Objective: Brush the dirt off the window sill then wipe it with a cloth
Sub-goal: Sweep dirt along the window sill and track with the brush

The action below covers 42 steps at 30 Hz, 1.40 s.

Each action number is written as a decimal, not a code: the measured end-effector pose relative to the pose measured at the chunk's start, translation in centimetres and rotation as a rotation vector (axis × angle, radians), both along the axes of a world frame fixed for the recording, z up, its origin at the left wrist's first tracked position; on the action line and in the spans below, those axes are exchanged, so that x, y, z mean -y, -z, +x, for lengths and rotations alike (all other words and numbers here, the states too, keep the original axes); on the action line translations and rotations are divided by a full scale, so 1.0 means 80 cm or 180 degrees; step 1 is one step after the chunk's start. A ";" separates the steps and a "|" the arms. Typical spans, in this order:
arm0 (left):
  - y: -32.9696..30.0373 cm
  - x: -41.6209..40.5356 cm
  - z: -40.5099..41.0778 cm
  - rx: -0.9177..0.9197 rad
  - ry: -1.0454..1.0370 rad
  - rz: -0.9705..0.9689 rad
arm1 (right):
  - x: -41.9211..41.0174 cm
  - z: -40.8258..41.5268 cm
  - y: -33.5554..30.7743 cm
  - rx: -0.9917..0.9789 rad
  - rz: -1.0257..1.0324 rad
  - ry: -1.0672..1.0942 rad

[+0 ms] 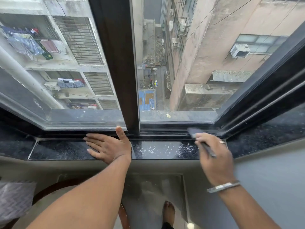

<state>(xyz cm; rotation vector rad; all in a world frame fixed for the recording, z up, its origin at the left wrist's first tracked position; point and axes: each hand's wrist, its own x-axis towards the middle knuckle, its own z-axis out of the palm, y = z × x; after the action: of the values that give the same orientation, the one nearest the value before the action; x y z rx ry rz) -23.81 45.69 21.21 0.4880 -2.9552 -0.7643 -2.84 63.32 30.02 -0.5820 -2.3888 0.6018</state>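
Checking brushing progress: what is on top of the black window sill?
White specks of dirt lie on the sill between the hands. The left hand rests flat, hiding the sill beneath it.

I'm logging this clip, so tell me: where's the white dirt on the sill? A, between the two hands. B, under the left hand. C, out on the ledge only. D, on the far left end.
A: the white dirt speckles the sill between the left hand and right hand.

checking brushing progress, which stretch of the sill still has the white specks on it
The middle stretch of the sill, between the left hand and the right hand with the brush. The stretches left of the flat hand and past the right corner show no white specks.
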 end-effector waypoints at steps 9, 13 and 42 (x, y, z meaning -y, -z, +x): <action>0.003 -0.003 -0.002 -0.0055 -0.0053 0.0063 | -0.029 -0.007 0.023 0.0760 -0.0185 -0.0153; 0.003 -0.003 -0.002 -0.0047 -0.0058 0.0062 | -0.066 0.025 0.012 0.1063 0.0286 0.0635; -0.014 0.022 0.022 -0.0314 0.0507 0.1210 | 0.022 0.056 0.006 -0.1369 -0.3343 0.0794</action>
<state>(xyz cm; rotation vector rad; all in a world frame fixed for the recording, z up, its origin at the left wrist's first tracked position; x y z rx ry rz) -22.09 43.95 22.32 0.2213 -2.7849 -1.3372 1.62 61.60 29.50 -1.0156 -1.4312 1.6698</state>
